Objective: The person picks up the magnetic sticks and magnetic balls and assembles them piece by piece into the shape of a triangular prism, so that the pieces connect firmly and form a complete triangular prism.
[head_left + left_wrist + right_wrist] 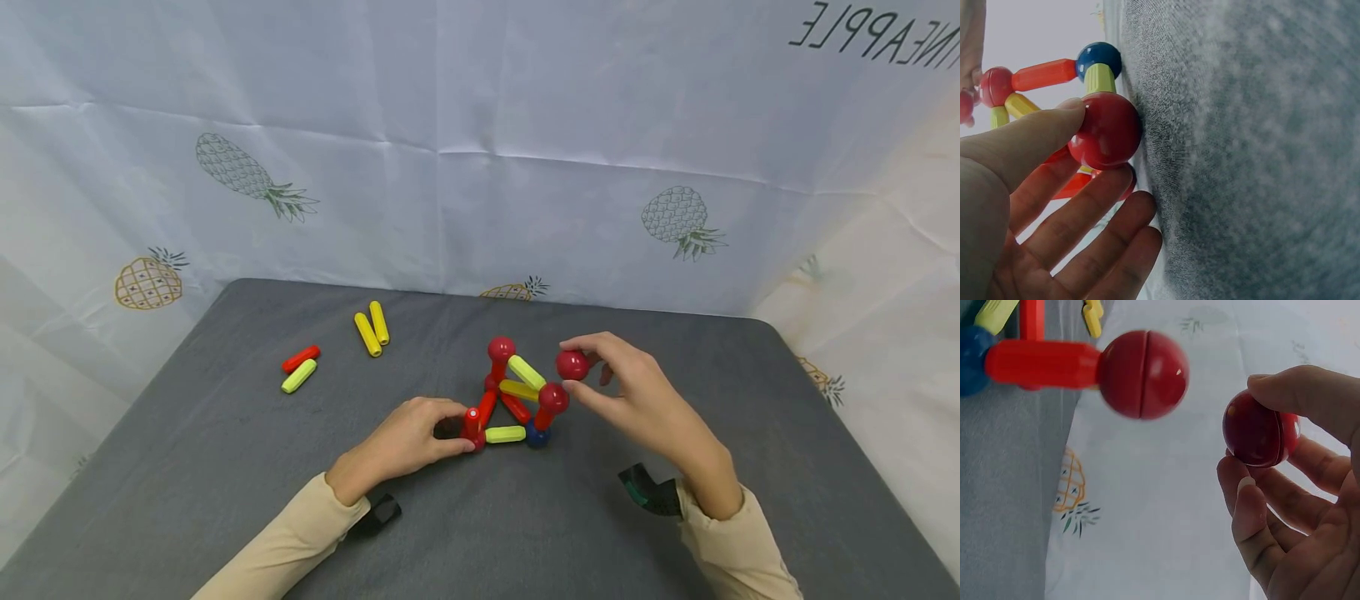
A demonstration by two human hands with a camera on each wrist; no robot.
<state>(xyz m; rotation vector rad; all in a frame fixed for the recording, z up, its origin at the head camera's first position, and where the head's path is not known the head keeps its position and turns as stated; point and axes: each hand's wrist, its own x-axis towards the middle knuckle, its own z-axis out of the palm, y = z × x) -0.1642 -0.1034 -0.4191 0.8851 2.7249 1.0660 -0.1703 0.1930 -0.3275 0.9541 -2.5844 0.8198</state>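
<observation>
A magnetic frame of rods and balls stands on the table. My left hand [408, 437] holds its near left corner, a red ball [1110, 128] between thumb and fingers, with a red rod [472, 421] upright on top. A light green rod [505, 434] links that corner to a blue ball [537, 435]. Two red balls [502, 350] top the other upright rods, joined by a light green rod [527, 372]. A yellow rod [520, 390] slants below it. Right of the frame, my right hand [637, 400] pinches a loose red ball [1254, 431] in the air.
Two yellow rods [368, 335] lie at the back left of the grey table [495, 533]. A red rod [301, 359] and a light green rod [299, 377] rest side by side farther left. A white pineapple-print curtain [465, 217] hangs behind the table.
</observation>
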